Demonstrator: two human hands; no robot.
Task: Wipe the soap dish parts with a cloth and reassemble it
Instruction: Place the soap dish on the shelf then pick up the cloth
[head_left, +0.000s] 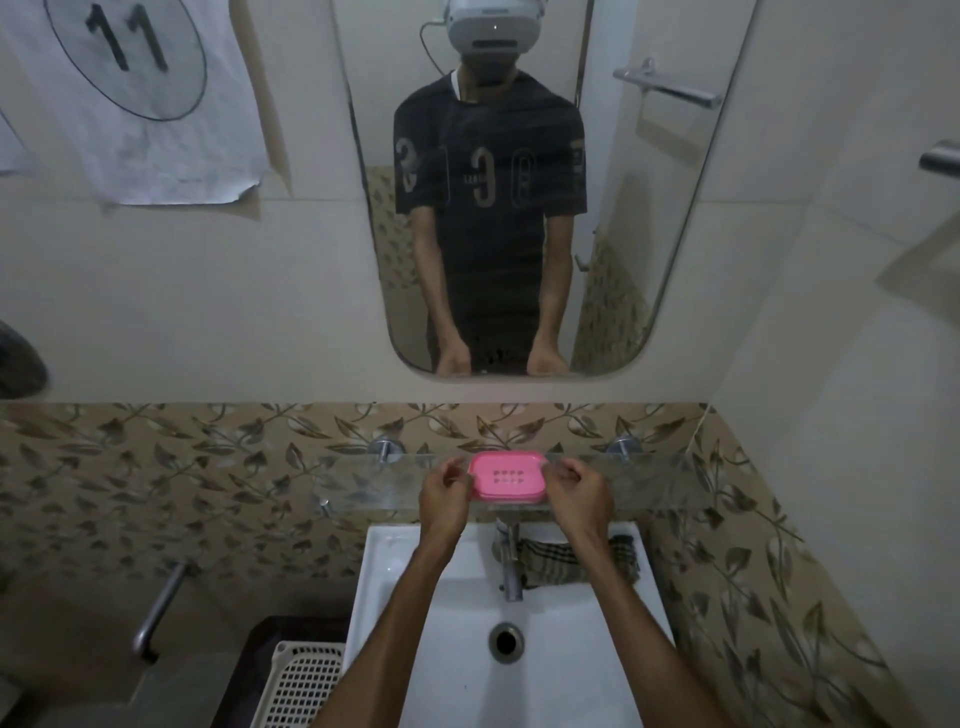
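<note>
Head view: while both forearms reach up from 6 o'clock, the hands meet at the soap dish (508, 483), just below centre.
Soap dish: pink, with its drainer of small slots on top; it sits on the glass shelf (649, 480) above the basin (395, 571), apparently assembled, though the seam between its parts is too small to confirm.
Left hand (445, 498): at the dish's 9 o'clock end, fingers curled, fingertips at its edge; it appears to pinch that end.
Right hand (576, 496): at the dish's 3 o'clock end, fingers curled in the same way; it appears to pinch that end.
Cloth (576, 561): checked, lying on the basin rim at 5 o'clock from the dish, beside the tap (511, 564).
Task stage (judgement): either lifting the dish to begin or setting it down after wiping; the picture does not say which.
Risk 1: light fingertip holds on smooth plastic could slip, and the dish would fall into the basin.
Risk 2: lifting by the upper part alone could separate drainer from tray, letting the tray drop.
Risk 3: a push towards 12 o'clock could slide the dish along the glass.
Hidden: the fingertips behind the dish ends; the dish's underside.
Hard to make out: the shelf's transparent edges against the patterned tiles; any wetness.
Cut off: the basin's near rim at 6 o'clock.
</note>
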